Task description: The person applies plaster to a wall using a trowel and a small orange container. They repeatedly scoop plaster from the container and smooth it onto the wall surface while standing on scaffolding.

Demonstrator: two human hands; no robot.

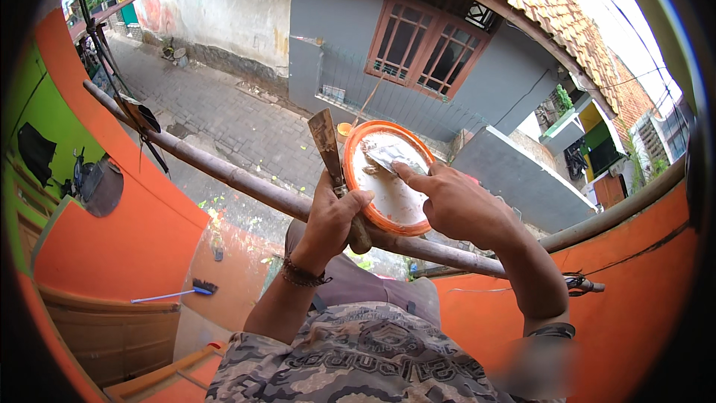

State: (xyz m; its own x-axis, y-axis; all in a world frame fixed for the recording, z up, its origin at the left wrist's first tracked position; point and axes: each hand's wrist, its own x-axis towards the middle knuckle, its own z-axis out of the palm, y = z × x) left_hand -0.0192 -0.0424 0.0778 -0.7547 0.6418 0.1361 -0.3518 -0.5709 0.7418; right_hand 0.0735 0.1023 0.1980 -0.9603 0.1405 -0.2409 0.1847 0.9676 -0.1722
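Observation:
My left hand (326,220) is closed around a putty knife (326,142), its wide, stained blade pointing up and its handle end showing below my fingers. The thumb of that hand presses on the rim of a round orange tub (379,224) holding white paste (395,192). My right hand (470,205) reaches over the tub's right side with its index finger stretched along a paste-coated flat blade (389,154). The blade touches the paste near the far side. Its handle is hidden under my curled fingers.
A bamboo pole (224,179) runs across in front of me, beneath the tub. Another pole (619,216) lies along the orange wall (597,254) at right. Far below are a paved lane (216,112) and a blue-handled broom (201,289). Cables (123,89) hang at left.

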